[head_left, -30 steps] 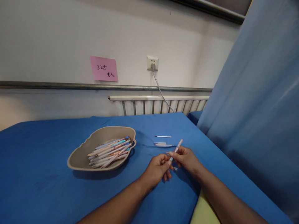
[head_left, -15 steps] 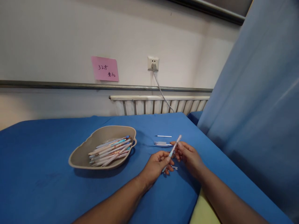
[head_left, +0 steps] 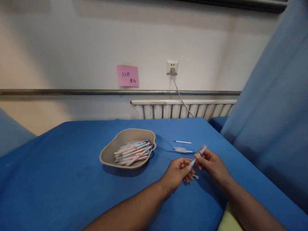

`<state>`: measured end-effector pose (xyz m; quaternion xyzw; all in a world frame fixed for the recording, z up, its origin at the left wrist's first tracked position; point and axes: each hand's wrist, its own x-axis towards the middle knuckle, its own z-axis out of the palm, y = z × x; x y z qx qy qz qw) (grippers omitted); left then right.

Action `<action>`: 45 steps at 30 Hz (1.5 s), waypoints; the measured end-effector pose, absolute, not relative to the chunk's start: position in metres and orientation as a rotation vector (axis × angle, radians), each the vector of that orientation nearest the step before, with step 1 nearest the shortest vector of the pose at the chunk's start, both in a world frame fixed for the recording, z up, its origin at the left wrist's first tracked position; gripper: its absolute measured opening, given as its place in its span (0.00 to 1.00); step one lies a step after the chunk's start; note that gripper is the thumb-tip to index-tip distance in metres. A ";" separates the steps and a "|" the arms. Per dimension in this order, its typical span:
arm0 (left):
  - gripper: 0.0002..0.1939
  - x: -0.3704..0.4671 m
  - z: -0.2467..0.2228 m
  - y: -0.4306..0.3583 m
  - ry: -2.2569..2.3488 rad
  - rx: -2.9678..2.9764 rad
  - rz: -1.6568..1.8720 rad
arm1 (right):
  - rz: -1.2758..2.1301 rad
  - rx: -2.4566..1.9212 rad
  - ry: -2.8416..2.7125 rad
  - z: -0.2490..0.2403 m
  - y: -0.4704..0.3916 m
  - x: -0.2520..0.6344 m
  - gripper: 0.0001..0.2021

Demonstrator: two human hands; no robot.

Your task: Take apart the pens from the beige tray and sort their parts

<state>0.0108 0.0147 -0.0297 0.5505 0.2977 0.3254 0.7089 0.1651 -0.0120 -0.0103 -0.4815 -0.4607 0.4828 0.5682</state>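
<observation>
A pen (head_left: 192, 162) with a light-blue part is held slanted between my two hands, above the blue cloth. My left hand (head_left: 181, 171) pinches its lower part. The fingers of my right hand (head_left: 209, 163) close on the upper part, near its pale clear end. Beyond the hands lie a thin refill (head_left: 182, 142) and some whitish pen parts (head_left: 182, 149). Another small pale piece (head_left: 195, 176) shows beside my left fingertips, partly hidden. To the left, a grey-brown basket (head_left: 108, 156) holds several pens (head_left: 132, 153).
Blue cloth (head_left: 60, 179) covers the table. Behind it are a white radiator (head_left: 168, 102), a metal rail (head_left: 91, 92) and a socket (head_left: 172, 67) with a cable. A pink note (head_left: 127, 75) is on the wall. A blue curtain (head_left: 276, 106) hangs right; something yellow-green (head_left: 229, 221) lies at the front.
The view has turned left, so everything appears further right. My right hand has shifted its fingers down along the pen, closer to my left hand.
</observation>
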 end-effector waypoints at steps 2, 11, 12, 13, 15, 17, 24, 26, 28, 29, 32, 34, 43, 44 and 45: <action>0.23 0.011 -0.031 0.014 0.663 1.223 0.736 | 1.154 -1.138 -1.102 -0.012 -0.013 0.167 0.18; 0.18 0.008 -0.031 0.008 0.726 1.339 0.824 | 1.147 -1.223 -1.163 -0.015 -0.015 0.169 0.17; 0.18 0.008 -0.032 0.008 0.727 1.344 0.832 | 1.141 -1.236 -1.163 -0.016 -0.015 0.169 0.17; 0.18 0.008 -0.032 0.007 0.725 1.353 0.830 | 1.138 -1.249 -1.164 -0.017 -0.015 0.169 0.17; 0.19 0.009 -0.033 0.007 0.718 1.383 0.810 | 1.139 -1.263 -1.169 -0.018 -0.015 0.170 0.18; 0.19 0.009 -0.033 0.007 0.717 1.419 0.791 | 1.140 -1.272 -1.176 -0.019 -0.015 0.170 0.18; 0.18 0.009 -0.030 0.005 0.706 1.457 0.798 | 1.129 -1.260 -1.182 -0.020 -0.014 0.171 0.18; 0.18 0.009 -0.029 0.004 0.717 1.442 0.800 | 1.124 -1.264 -1.185 -0.021 -0.014 0.170 0.17; 0.17 0.010 -0.028 0.004 0.733 1.434 0.817 | 1.128 -1.269 -1.187 -0.023 -0.015 0.169 0.17; 0.17 0.010 -0.027 0.004 0.740 1.435 0.829 | 1.132 -1.268 -1.188 -0.024 -0.015 0.169 0.16; 0.18 0.010 -0.025 0.005 0.763 1.444 0.847 | 1.140 -1.262 -1.187 -0.025 -0.016 0.167 0.16; 0.18 0.010 -0.023 0.005 0.784 1.451 0.837 | 1.132 -1.261 -1.194 -0.024 -0.017 0.165 0.16; 0.16 0.009 -0.023 0.009 0.820 1.427 0.799 | 1.026 -1.159 -0.966 -0.018 -0.019 0.173 0.19; 0.16 0.009 -0.024 0.009 0.820 1.428 0.795 | 1.013 -1.134 -0.926 -0.019 -0.019 0.175 0.19; 0.16 0.009 -0.025 0.010 0.819 1.432 0.792 | 1.006 -1.117 -0.906 -0.020 -0.018 0.176 0.18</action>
